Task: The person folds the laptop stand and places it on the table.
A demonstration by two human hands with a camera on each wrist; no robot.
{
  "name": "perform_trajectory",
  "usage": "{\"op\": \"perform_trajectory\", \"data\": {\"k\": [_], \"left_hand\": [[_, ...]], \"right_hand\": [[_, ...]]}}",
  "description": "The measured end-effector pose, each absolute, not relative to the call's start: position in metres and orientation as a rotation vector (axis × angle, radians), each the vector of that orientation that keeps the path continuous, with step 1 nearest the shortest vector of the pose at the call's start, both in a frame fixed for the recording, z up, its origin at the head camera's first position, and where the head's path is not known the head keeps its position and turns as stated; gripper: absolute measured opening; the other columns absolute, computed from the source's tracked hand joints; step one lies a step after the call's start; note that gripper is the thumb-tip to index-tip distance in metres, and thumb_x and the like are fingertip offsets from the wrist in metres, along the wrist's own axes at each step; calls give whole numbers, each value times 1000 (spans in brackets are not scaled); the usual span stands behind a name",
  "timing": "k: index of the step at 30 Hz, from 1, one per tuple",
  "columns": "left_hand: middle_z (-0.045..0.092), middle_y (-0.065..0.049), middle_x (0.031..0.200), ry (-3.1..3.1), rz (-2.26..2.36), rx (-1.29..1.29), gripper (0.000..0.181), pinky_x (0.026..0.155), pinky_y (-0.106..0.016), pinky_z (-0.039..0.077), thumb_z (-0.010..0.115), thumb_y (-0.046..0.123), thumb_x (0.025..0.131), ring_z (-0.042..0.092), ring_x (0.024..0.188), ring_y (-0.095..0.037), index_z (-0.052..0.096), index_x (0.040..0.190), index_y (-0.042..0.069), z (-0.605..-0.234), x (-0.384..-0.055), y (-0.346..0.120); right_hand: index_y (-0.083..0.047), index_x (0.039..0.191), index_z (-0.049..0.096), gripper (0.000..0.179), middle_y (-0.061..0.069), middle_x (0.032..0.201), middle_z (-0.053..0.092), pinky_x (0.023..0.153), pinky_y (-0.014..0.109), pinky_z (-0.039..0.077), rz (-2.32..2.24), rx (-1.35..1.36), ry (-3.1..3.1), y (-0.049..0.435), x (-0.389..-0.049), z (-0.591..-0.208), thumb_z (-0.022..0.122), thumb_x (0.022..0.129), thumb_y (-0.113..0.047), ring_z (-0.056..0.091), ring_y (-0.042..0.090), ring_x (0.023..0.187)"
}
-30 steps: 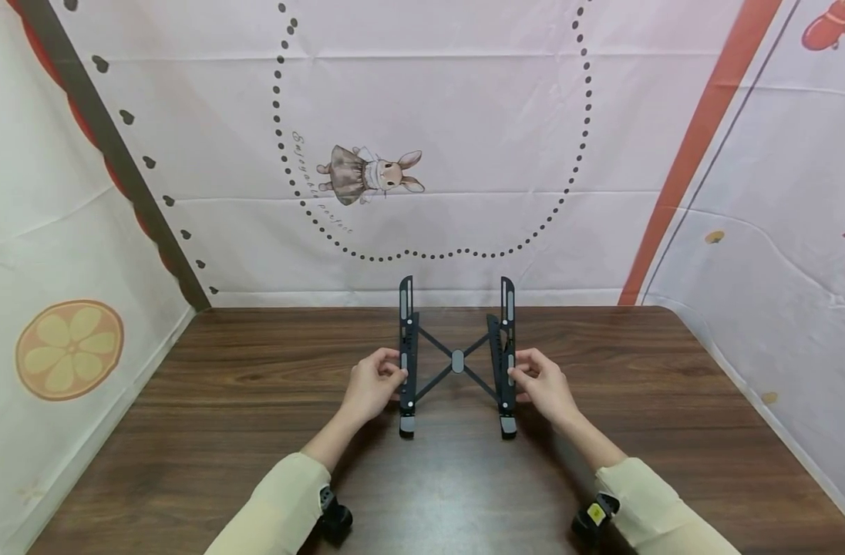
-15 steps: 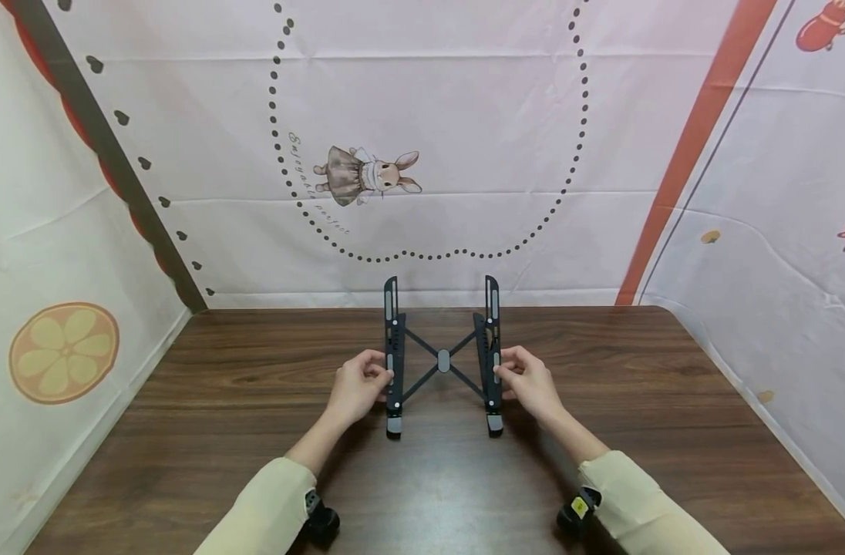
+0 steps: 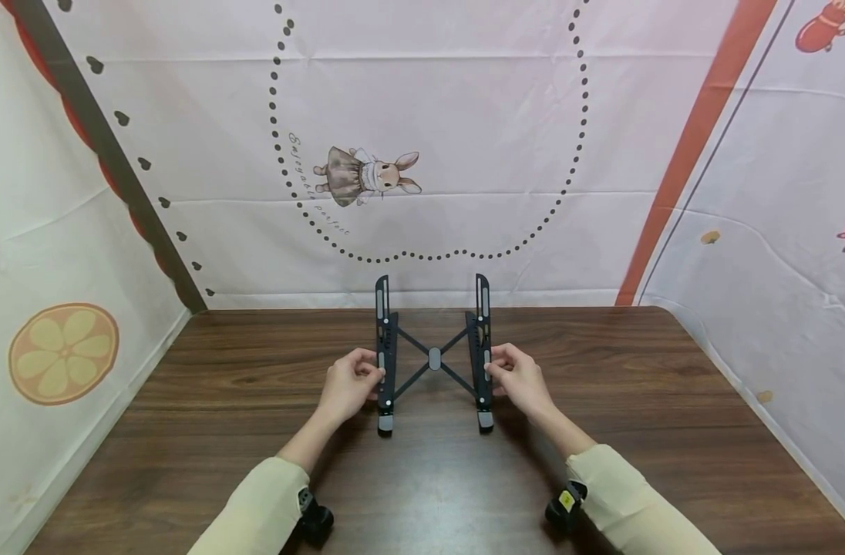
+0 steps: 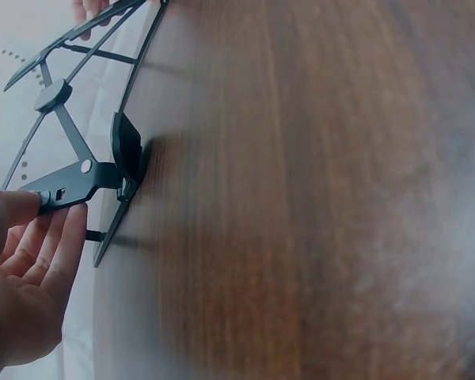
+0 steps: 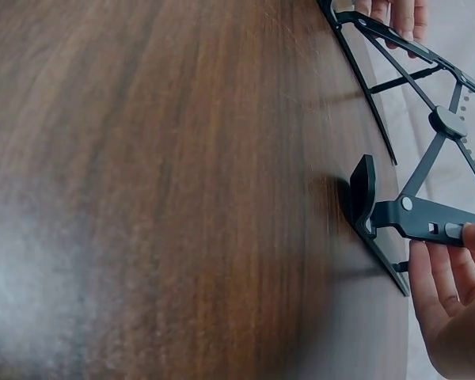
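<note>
A black folding laptop stand is spread open on the table, its two side arms joined by an X-shaped brace with a grey oval hub. My left hand pinches the left arm of the stand between thumb and fingers. On the other side, my right hand pinches the right arm the same way. In the left wrist view, the thumb lies on top of the arm and the fingers are below it. The right wrist view shows the matching grip on the right arm, near its upturned front lip.
The stand is on a dark wood-grain table. Behind it hangs a pale printed cloth with a rabbit figure, and similar cloth lines both sides. Each wrist carries a small black camera.
Both hands and the stand between them have shifted left across the table, less in the last half second. The view has also turned slightly. The grips stay the same.
</note>
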State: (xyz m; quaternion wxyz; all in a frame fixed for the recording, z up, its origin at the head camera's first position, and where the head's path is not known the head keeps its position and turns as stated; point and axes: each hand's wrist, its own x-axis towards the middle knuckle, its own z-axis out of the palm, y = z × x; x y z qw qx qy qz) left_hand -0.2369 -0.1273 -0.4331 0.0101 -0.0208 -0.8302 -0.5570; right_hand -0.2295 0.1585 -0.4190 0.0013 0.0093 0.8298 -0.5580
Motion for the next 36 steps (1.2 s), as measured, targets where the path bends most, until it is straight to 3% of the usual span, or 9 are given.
{"op": "perform_trajectory", "data": {"k": [36], "left_hand": [[69,-12,81,-2583,-1712,-43,22,56,-30,54,63,7,86,64,60,-16,60,107,2,-430,-236,-126]], "right_hand": [[-4,114,59,25,10,88,61,64,39,55,-1798,54,2650,149,-228,-419,57,88,-8,63,16,68]]}}
